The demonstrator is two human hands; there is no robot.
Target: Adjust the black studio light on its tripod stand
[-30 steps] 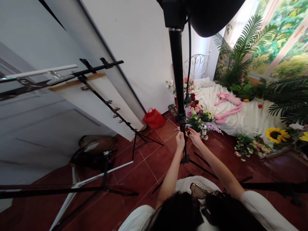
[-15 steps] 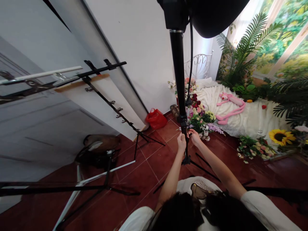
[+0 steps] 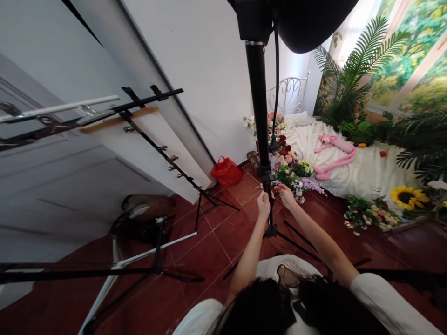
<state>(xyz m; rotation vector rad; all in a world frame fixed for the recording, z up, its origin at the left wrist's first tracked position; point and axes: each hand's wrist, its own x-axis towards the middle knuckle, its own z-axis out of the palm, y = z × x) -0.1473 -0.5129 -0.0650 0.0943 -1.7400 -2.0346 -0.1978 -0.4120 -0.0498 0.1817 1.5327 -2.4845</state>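
Observation:
A black light stand (image 3: pixel 258 97) rises upright in front of me, with a large dark lamp head (image 3: pixel 310 23) at its top. My left hand (image 3: pixel 263 206) is closed around the lower part of the pole, below a black collar (image 3: pixel 266 173). On the other side of the pole, my right hand (image 3: pixel 286 195) has its fingers bent together at a small dark knob, which they mostly hide. A black cable (image 3: pixel 276 83) hangs down along the pole. The stand's spread legs (image 3: pixel 296 244) rest on the tiled floor, partly behind my arms.
To the left stands a black frame (image 3: pixel 160 149) with clips and hanging backdrop sheets. A red bag (image 3: pixel 226 172) sits against the wall. Artificial flowers (image 3: pixel 288 167), a white fur cover (image 3: pixel 370 177) with a pink plush toy (image 3: pixel 337 149), and palm leaves (image 3: pixel 352 70) fill the right.
My right hand has shifted slightly to the right and up beside the pole. My left hand keeps its hold on the pole, and the stand looks almost unmoved.

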